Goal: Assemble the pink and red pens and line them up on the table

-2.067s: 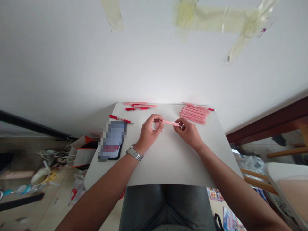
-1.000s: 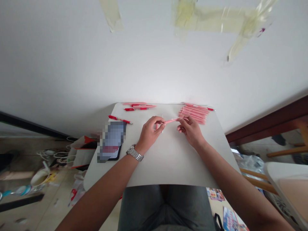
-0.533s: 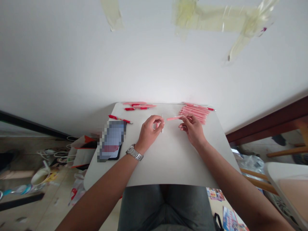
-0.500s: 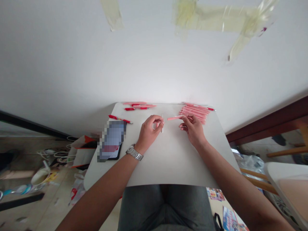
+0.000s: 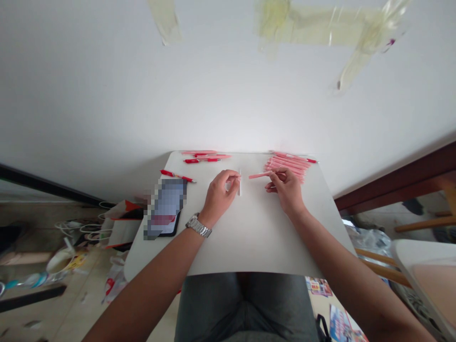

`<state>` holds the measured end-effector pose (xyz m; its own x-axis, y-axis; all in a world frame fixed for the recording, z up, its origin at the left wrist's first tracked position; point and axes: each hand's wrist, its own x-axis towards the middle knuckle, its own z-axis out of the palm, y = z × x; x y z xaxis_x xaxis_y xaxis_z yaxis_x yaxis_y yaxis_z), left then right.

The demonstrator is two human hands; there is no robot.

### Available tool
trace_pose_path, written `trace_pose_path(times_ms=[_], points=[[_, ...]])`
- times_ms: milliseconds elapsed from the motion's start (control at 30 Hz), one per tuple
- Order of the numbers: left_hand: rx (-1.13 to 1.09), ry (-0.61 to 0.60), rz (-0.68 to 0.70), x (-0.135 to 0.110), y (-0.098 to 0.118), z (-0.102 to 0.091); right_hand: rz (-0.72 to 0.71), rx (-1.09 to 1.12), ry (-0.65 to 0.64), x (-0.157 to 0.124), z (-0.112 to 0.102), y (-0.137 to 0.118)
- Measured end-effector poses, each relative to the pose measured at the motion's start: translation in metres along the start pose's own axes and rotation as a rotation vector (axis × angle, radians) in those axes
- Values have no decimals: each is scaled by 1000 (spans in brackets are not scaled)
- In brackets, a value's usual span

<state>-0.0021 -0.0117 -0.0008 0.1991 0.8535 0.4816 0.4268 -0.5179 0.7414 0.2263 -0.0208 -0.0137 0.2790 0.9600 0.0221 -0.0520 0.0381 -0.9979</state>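
The right grip (image 5: 288, 190) pinched a pink stick (image 5: 259, 175) by one end, probably keeping its leftward length uncovered; whether the left grip (image 5: 221, 190), curled beside a white strip (image 5: 240, 187), held anything was unclear.

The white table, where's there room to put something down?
The white table is bare at the front, between left forearm and right forearm. A narrower bare patch lies between the phone and left hand. It's crowded at back right, with pink sticks, and back left, with red pens.
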Motion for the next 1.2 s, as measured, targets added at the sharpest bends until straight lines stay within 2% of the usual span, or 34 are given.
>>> trace_pose_path(times_ms=[500,1200], points=[[1,-19,5,0,0,1,-2,-29,-30,-1,-1,1],[26,-32,4,0,-2,1,-31,-52,-9,1,-2,0]])
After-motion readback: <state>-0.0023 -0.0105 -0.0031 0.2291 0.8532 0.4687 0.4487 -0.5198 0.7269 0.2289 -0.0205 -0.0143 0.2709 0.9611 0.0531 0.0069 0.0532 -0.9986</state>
